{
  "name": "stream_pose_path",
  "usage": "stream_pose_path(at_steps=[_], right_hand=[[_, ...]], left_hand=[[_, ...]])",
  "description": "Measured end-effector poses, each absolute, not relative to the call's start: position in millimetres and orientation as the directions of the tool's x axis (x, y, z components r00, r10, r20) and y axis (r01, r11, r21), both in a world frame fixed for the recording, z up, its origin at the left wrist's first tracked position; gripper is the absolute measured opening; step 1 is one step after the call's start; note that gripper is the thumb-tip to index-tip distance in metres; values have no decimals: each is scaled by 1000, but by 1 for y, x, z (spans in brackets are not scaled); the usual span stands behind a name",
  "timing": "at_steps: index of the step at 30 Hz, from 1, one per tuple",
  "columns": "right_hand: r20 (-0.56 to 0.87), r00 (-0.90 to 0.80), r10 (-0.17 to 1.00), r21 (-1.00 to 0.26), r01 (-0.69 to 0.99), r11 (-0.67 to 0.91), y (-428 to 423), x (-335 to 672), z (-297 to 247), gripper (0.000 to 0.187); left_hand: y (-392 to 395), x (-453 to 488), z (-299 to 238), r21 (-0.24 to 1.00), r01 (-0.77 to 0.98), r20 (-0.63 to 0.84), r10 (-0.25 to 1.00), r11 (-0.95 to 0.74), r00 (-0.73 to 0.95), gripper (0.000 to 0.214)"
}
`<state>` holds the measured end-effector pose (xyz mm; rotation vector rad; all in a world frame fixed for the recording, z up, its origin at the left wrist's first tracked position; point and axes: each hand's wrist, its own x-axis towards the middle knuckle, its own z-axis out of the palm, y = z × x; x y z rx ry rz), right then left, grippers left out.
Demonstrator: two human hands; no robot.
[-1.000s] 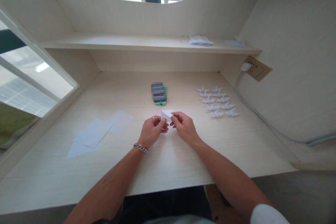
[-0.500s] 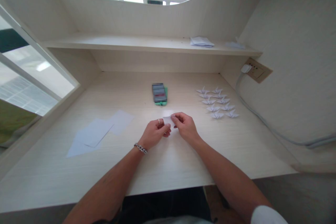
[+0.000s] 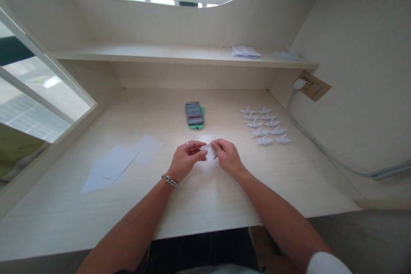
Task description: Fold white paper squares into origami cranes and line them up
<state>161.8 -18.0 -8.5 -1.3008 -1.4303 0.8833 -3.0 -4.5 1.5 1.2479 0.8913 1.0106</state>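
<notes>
A small piece of folded white paper (image 3: 209, 153) is held between my two hands, above the middle of the desk. My left hand (image 3: 187, 158), with a ring and a chain bracelet, pinches its left edge between thumb and fingers. On the other side, my right hand (image 3: 227, 155) grips the paper's right part, thumb on top. Fingers cover both sides of the paper, so its full shape is hidden. To the right stand several white paper cranes (image 3: 263, 123) in two rows. Flat sheets of white paper (image 3: 112, 165) lie overlapping at the left.
A phone-like device with a blurred screen (image 3: 194, 114) and green edge lies beyond my hands. Above the desk (image 3: 135, 218) runs a shelf (image 3: 154, 53) bearing a stack of folded paper (image 3: 245, 52). A grey cable (image 3: 316, 143) hangs from the wall socket (image 3: 316, 87) along the right side.
The paper has turned and come slightly lower between my hands. My left fingers have shifted to its upper left edge, and the left hand has moved a little left.
</notes>
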Motion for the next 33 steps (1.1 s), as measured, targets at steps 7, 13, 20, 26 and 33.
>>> stream_pose_path(at_steps=[7,13,20,26,33], right_hand=[[92,48,995,-996,6,92,-14,160,-11,31],[56,105,993,-998,-23,59,-13,160,-10,29],[69,76,995,-998,-11,70,-13,164,-9,27],[53,42,998,-997,-59,56,-12,164,-10,28],[-24,-2,1000,-986,-165,-24,-12,165,-10,33]], left_hand=[[-3,-5,1,984,-163,-24,956,74,294,36],[-4,-5,3,994,-85,-43,950,73,310,32],[-3,-6,-1,983,-138,-63,926,122,372,32],[-1,-8,-2,965,-208,-65,917,158,394,30],[-1,-11,0,969,-201,-40,898,142,439,28]])
